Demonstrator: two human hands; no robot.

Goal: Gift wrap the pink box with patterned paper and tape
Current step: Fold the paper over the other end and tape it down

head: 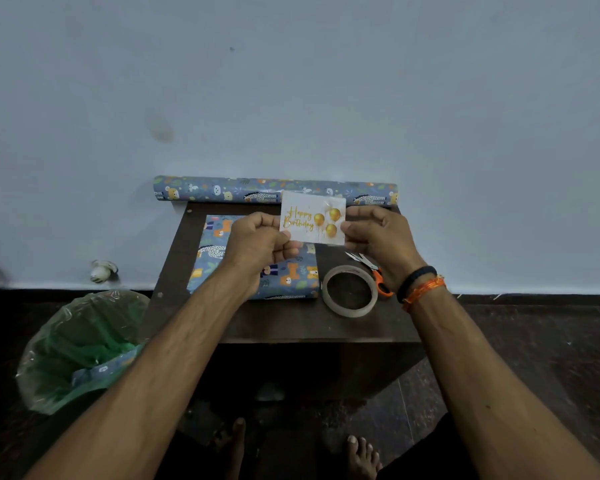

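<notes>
A box wrapped in blue animal-patterned paper (293, 277) lies flat on the small dark table (291, 323). Above it I hold a white "Happy Birthday" card (312, 220) with gold balloons. My left hand (257, 244) pinches the card's left edge. My right hand (381, 240) pinches its right edge. A roll of clear tape (350, 291) lies on the table right of the box. The roll of the same patterned paper (274, 190) rests at the table's far edge against the wall.
Orange-handled scissors (374, 271) lie beside the tape, partly under my right wrist. A bin lined with a green bag (80, 351), with paper scraps inside, stands on the floor left of the table. The wall rises just behind the table. My bare feet (361, 455) are below.
</notes>
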